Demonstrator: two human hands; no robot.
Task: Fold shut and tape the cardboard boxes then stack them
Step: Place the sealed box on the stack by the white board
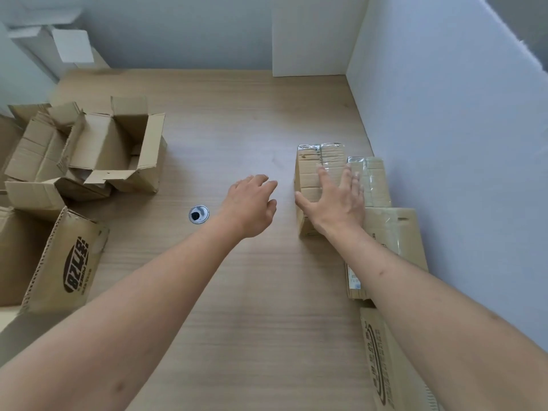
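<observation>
At right, the spread right hand [335,200] presses the taped box [310,176], likely light, stiff, tape-slick; the relaxed, empty left hand [252,203] should take its opposite side.

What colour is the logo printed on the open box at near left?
Black, an oval logo on plain brown cardboard box, seen clearest in the head view.

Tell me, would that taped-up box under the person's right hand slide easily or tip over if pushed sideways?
Probably slide. The taped box looks low and wide, resting flat on the smooth wooden table, so tipping seems unlikely. The right hand lies flat on it with straight fingers. Its glossy tape may feel slippery. Its weight can't be judged, since the contents are hidden.
</observation>
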